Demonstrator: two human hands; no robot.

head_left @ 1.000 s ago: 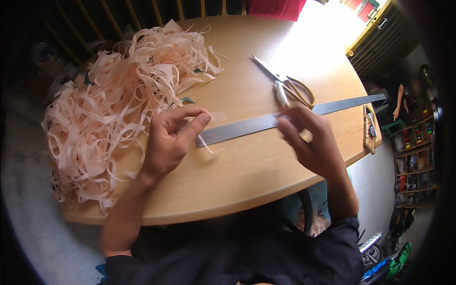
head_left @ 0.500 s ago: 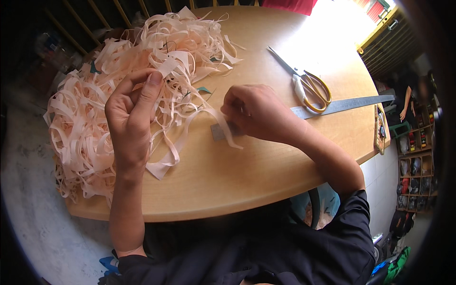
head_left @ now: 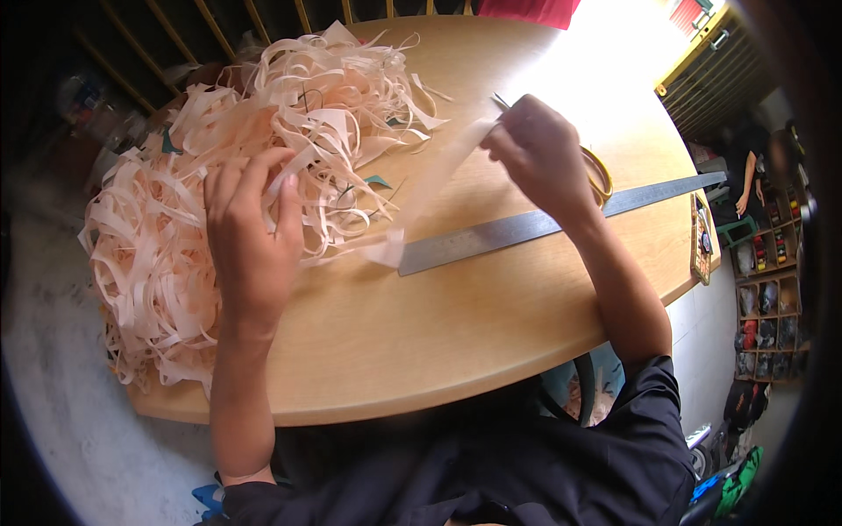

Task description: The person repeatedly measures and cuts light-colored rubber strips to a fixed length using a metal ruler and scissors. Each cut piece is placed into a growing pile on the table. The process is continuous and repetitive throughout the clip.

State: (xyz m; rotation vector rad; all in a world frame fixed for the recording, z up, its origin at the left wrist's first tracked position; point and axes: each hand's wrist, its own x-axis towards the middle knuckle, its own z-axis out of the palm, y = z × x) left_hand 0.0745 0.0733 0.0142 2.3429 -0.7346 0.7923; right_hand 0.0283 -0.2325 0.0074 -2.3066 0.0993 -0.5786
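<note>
A big tangled heap of pale peach paper strips point(head_left: 219, 184) covers the left part of the round wooden table point(head_left: 456, 342). My left hand point(head_left: 250, 232) lies palm down on the heap's near edge, fingers spread over the strips. My right hand point(head_left: 535, 149) is raised above the table and pinches the upper end of one long peach strip point(head_left: 430, 188), which hangs slanting down to the tabletop by the ruler's left end. A long steel ruler point(head_left: 526, 230) lies diagonally under my right forearm.
Scissors with yellow handles point(head_left: 598, 175) lie behind my right hand, mostly hidden. A small framed object point(head_left: 702, 241) sits at the table's right edge. Dark chair slats stand beyond the table. Shelves with small items are at the far right.
My right hand rose from the table centre toward the upper right, pulling one strip taut. My left hand moved down onto the heap. The ruler is uncovered again.
</note>
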